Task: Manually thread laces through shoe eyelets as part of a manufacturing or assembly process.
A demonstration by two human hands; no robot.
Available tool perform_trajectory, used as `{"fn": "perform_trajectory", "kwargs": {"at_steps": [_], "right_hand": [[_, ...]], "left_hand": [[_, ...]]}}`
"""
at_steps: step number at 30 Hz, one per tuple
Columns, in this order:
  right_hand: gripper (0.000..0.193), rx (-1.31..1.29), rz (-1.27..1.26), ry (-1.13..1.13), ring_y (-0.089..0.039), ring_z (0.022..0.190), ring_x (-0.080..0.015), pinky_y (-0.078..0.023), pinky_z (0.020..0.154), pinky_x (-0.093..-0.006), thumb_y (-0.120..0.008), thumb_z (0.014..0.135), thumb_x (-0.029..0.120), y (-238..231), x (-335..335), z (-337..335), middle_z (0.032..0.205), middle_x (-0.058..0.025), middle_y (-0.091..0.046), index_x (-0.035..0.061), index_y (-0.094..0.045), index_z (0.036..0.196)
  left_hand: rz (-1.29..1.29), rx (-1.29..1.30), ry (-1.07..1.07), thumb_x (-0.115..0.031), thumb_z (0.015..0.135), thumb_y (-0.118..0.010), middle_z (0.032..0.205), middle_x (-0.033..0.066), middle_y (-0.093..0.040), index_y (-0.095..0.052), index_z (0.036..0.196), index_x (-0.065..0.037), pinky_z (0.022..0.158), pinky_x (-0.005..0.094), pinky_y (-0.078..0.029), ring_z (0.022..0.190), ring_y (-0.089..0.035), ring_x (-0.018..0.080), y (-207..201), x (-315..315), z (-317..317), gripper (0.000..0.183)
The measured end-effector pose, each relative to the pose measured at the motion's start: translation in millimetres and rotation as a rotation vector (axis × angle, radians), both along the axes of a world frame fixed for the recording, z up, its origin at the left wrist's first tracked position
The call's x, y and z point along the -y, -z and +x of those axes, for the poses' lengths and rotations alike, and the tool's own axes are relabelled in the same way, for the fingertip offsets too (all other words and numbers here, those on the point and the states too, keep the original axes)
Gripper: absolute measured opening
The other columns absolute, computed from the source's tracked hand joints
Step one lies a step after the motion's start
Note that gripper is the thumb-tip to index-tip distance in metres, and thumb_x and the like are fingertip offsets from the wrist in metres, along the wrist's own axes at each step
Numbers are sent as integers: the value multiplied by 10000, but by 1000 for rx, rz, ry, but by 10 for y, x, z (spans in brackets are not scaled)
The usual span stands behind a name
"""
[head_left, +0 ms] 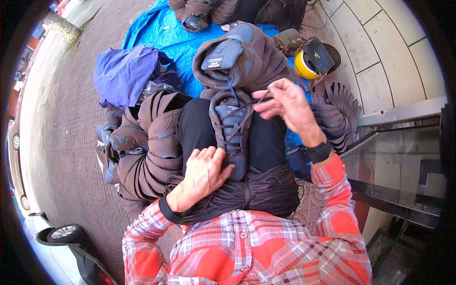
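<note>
Across my lap lies a dark brown shoe upper [232,121] with a blue-grey tongue, its toe toward me. Brown lace crisscrosses its eyelets. My left hand [203,173] grips the toe end, with the thumb on top and the fingers along the left side. Off the upper's collar at the right, my right hand [287,104] is raised, its fingers pinching a dark shoelace [260,99] that runs back to the upper. A thick bundle of dark laces [256,192] rests on my lap, right by my waist. Just beyond the upper sits a stack of nested shoe uppers [261,57].
More stacked uppers [159,142] crowd my left side, below a purple cloth [126,73]. A blue tarp [183,61] spreads ahead. At the right are a yellow round container [304,66], a black box [318,54], another fanned stack [339,116] and a glass-sided frame [394,161].
</note>
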State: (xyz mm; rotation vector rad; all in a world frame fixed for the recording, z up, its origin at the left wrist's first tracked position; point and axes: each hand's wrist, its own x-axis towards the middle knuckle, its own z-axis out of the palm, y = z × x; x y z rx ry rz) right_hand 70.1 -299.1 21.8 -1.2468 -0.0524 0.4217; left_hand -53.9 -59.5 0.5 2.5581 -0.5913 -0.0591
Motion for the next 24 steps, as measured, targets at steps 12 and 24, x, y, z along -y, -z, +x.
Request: {"fn": "perform_trajectory", "kwargs": {"at_steps": [12,24], "right_hand": [[132,-320,555,69,-662,798,-220,-562,773,-366,-587,898,120,445,-47,-143,844,-109,-652,14,-598,976],[153,6,438,923,-634,799,-172,-552,778,-273,-621,882,92,552,2308,-243,906,-112,-640,-18,-578,980]], "left_hand": [[-523,-945,-166,-274,969,-500,695,-17,-564,-640,875,-20,580,208,-424,642,-504,51,16,-320,314,305],[-487,-595,43,-87,835,-686,825,34,-608,-668,966,7,693,246,-459,749,-551,95,-91,-358,387,162]]}}
